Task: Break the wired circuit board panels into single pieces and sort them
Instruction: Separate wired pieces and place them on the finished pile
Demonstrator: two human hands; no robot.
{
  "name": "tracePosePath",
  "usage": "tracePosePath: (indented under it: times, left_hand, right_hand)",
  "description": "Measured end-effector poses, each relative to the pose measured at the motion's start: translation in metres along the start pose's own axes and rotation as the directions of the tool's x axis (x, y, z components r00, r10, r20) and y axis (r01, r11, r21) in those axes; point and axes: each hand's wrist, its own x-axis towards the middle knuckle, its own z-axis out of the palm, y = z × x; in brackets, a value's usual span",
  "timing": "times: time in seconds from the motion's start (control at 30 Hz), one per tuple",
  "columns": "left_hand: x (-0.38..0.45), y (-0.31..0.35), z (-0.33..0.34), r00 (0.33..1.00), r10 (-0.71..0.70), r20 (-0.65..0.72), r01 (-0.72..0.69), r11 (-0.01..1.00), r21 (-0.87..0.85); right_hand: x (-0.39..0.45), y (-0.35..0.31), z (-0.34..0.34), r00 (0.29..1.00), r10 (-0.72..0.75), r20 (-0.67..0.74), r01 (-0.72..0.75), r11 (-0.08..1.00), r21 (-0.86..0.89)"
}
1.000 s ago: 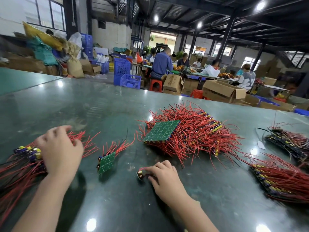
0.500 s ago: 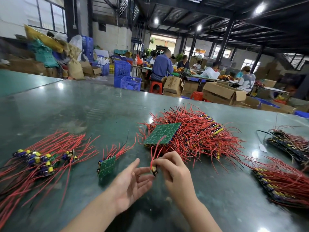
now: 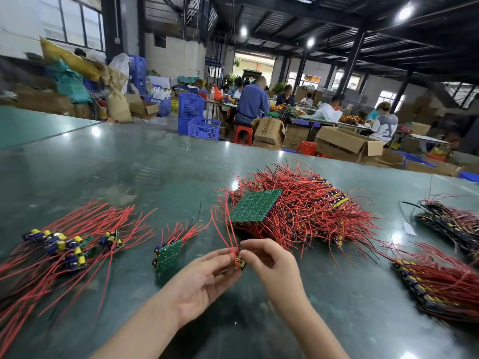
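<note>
Small board piece (image 3: 240, 263): held above the green table (image 3: 129, 172), pinched between the fingertips of the left hand (image 3: 204, 283) and the right hand (image 3: 272, 265); its red wires (image 3: 225, 229) rise up and to the left from the grip. Left hand: palm up, fingers lightly curled, thumb and forefinger closed on the piece. Right hand: thumb and forefinger closed on the same piece from the other side.

Positions relative to the held piece:
- Partial panel (image 3: 168, 256): just left, green underside up, tilted, wires pointing away.
- Sorted single pieces (image 3: 64, 247): farther left, a loose spread with blue and yellow components.
- Main pile of wired panels (image 3: 311, 211): beyond, slightly right; one green panel (image 3: 255, 205) lies on top, underside up.
- Two further wired stacks (image 3: 440, 283): well to the right, one behind the other.
</note>
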Motion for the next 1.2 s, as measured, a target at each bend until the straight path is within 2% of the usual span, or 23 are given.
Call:
tracePosePath:
  times: [0.1, 0.23, 0.47, 0.6, 0.67, 0.73, 0.8, 0.87, 0.97, 1.1, 1.2]
  left_hand:
    - [0.003, -0.002, -0.003, 1.0, 0.023, 0.011, -0.023, 0.999, 0.044]
    - [0.006, -0.004, -0.006, 1.0, 0.012, 0.019, -0.013, 1.0, 0.018]
    - [0.002, -0.003, -0.005, 0.999, -0.016, 0.051, 0.011, 0.996, 0.093]
    - [0.002, -0.004, -0.006, 1.0, 0.011, 0.03, -0.014, 0.994, 0.109]
    - [0.001, -0.004, -0.004, 0.999, 0.037, 0.039, -0.041, 0.99, 0.132]
    - [-0.001, -0.002, -0.001, 0.995, 0.071, 0.072, -0.082, 0.982, 0.17]
    - [-0.002, -0.001, 0.0, 0.991, 0.086, 0.103, -0.104, 0.976, 0.19]
    - [-0.002, 0.0, 0.0, 0.99, 0.073, 0.119, -0.093, 0.98, 0.175]
    - [-0.002, -0.001, 0.0, 0.989, 0.047, 0.14, -0.069, 0.985, 0.16]
    - [-0.002, 0.001, 0.002, 0.99, 0.035, 0.136, -0.069, 0.966, 0.251]
    - [-0.004, 0.002, 0.002, 0.987, 0.051, 0.154, -0.085, 0.971, 0.225]
  right_hand:
    - [-0.001, -0.002, 0.0, 0.998, 0.025, 0.064, -0.024, 1.0, -0.017]
    - [0.0, -0.002, -0.002, 0.996, 0.007, 0.085, -0.002, 0.998, -0.063]
    - [-0.002, -0.004, -0.002, 0.996, -0.045, 0.071, 0.052, 0.992, -0.112]
    - [-0.001, -0.003, 0.0, 1.0, 0.012, 0.029, -0.009, 0.995, -0.101]
    - [0.001, -0.003, 0.0, 0.991, 0.13, 0.026, -0.13, 0.991, 0.029]
    - [0.002, -0.004, 0.0, 0.964, 0.253, 0.086, -0.267, 0.928, 0.261]
    - [0.002, -0.003, 0.001, 0.941, 0.309, 0.14, -0.339, 0.838, 0.427]
    - [0.002, -0.003, 0.004, 0.931, 0.323, 0.173, -0.364, 0.771, 0.523]
    - [0.001, -0.005, 0.008, 0.92, 0.329, 0.211, -0.39, 0.725, 0.568]
    - [0.0, -0.005, 0.009, 0.913, 0.337, 0.231, -0.408, 0.715, 0.568]
    - [-0.001, -0.007, 0.01, 0.911, 0.323, 0.258, -0.412, 0.651, 0.638]
